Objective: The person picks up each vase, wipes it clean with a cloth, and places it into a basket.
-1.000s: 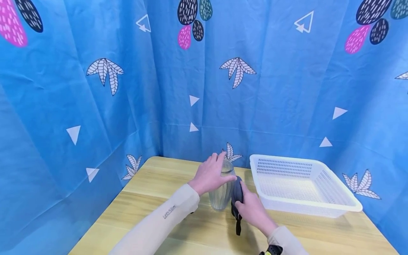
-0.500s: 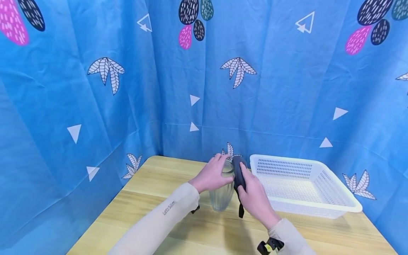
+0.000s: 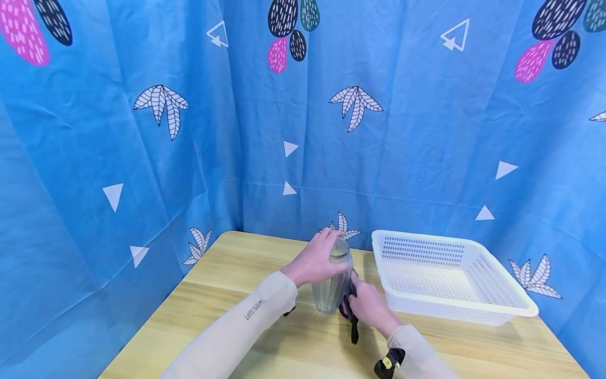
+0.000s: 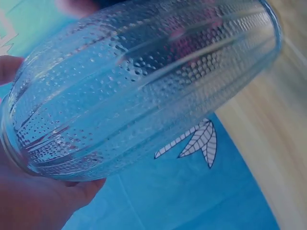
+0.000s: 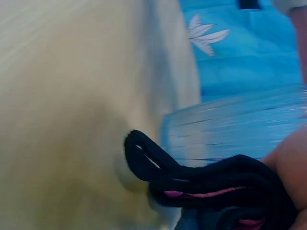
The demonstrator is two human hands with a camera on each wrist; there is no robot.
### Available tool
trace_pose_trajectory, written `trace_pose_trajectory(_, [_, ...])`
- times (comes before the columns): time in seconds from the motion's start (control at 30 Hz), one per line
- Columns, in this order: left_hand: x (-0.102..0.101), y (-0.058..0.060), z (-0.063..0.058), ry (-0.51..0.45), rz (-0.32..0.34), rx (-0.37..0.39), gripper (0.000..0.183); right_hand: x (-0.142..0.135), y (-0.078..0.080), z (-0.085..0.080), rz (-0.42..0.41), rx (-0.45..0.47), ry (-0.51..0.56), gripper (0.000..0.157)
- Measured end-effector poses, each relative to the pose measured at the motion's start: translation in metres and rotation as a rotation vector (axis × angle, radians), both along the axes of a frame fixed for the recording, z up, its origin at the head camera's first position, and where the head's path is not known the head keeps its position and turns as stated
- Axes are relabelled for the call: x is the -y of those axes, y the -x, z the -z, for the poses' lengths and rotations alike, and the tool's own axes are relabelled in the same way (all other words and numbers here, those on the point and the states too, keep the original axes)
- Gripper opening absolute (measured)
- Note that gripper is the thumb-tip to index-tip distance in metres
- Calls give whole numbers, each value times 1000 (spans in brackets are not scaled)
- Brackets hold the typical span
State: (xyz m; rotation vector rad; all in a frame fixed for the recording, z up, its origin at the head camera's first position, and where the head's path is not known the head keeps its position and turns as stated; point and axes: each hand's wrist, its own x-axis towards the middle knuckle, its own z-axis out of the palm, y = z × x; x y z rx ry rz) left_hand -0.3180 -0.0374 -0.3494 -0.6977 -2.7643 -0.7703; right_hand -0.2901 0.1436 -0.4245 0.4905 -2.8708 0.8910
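A clear ribbed glass vase stands on the table. My left hand holds it near the rim, thumb and fingers around the glass. In the left wrist view the vase shows a dotted, ribbed surface. On the vase's right side, my right hand grips a dark folded cloth with a hanging black loop. In the right wrist view the cloth shows pink inside its folds, close by the glass. Whether the cloth touches the glass, I cannot tell.
A white perforated plastic basket stands to the right of the vase on the wooden table. Blue patterned curtains hang behind and at the sides. A dark watch-like band is on the right wrist.
Half a second ago the right hand raised the cloth toward the vase's rim; now it is lower along the vase's side. The left hand and vase stay nearly in place.
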Motion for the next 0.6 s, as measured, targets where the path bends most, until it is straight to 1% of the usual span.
trace_pose_trajectory(0.07, [-1,-2,0,21,-24,-20,81,-1,-1,8,-18,39,-22,65])
trace_pose_trajectory(0.13, [-3,-4,0,65,-65,-63,80,-1,-2,11,-33,73,-19,65])
trace_pose_trajectory(0.27, [-6,-6,0,182,-155,-167,78,-2,-5,7,-39,110,18,66])
trace_pose_trajectory(0.37, [-6,-7,1,245,-191,-205,77,-3,-10,1,-37,133,53,67])
trace_pose_trajectory(0.47, [-6,-8,-2,249,-186,-200,76,-5,-15,-8,-25,112,84,67])
trace_pose_trajectory(0.6, [-6,-10,-7,177,-154,-135,72,-5,-22,-25,4,66,111,68])
